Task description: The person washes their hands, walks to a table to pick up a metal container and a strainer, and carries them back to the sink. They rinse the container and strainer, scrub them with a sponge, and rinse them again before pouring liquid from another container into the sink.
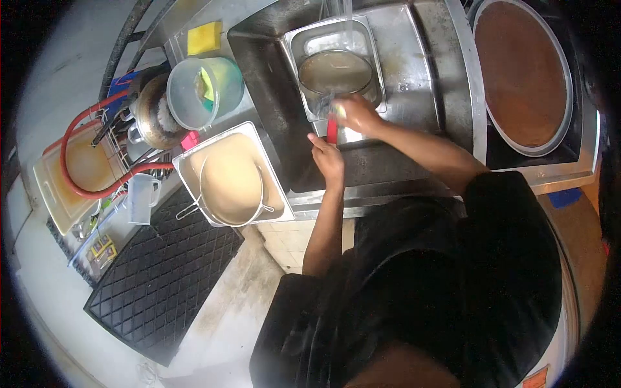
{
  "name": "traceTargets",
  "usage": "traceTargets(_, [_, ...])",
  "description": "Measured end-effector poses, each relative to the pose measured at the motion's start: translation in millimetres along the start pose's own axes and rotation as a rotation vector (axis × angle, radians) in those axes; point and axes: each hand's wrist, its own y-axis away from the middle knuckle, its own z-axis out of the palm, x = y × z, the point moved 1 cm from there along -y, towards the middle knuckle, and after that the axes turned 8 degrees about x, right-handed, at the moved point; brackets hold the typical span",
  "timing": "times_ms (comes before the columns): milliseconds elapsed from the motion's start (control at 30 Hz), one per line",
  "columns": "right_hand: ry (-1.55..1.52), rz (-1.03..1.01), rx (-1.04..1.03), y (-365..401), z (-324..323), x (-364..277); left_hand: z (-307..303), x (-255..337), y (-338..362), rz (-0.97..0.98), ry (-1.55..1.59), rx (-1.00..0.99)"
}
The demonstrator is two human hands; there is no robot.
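At far left you have one pale shallow tub (84, 167) with an orange-brown stain on its base, and one red hose (72, 178) looping over it. Next come one clear jug (141, 197), whose contents you cannot make out, and, below, one dark ridged mat (165, 278) on the floor. One round metal pot (154, 119) leans beside one clear bucket (225, 97), which has yellow and green items inside; one yellow sponge (204, 39) lies above the bucket. Below it, one rectangular pan (275, 181) holds pale, creamy liquid, with one round wire-rimmed strainer (264, 187) set in it. In the one sink (414, 97), a second rectangular pan (377, 55) has one round vessel (336, 53) with cloudy liquid in it, and water (348, 29) runs down from above. Your left hand (328, 160) has its fingers at the red handle of one utensil (332, 129), just over the near edge of that pan; your right hand (358, 115) pinches something yellowish against the utensil's blurred upper end. At far right, one big oval-looking tray (527, 77) is filled with a smooth brown layer.
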Motion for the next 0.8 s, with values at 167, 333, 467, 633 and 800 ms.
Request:
traceTargets(167, [-0.213,-0.133,0.064,17.4,17.9,-9.7,2.4,-13.9,-17.9,0.038,0.121,-0.010])
traceTargets(333, [-0.083,0.097,0.227,-8.8,13.3,8.9,0.0,6.9,-20.0,0.020,0.018,-0.098])
traceTargets(467, [-0.501,-0.054,0.406,40.6,15.3,-42.4,-2.2,27.9,-27.8,0.321,-0.057,0.156])
traceTargets(633, [-0.291,0.120,0.416,-11.3,14.7,30.2,0.5,11.2,-21.8,0.265,-0.219,-0.147])
traceTargets(800, [-0.311,0.082,0.529,28.3,-31.6,23.7,17.6,31.8,-40.5,-0.648,0.497,-0.538])
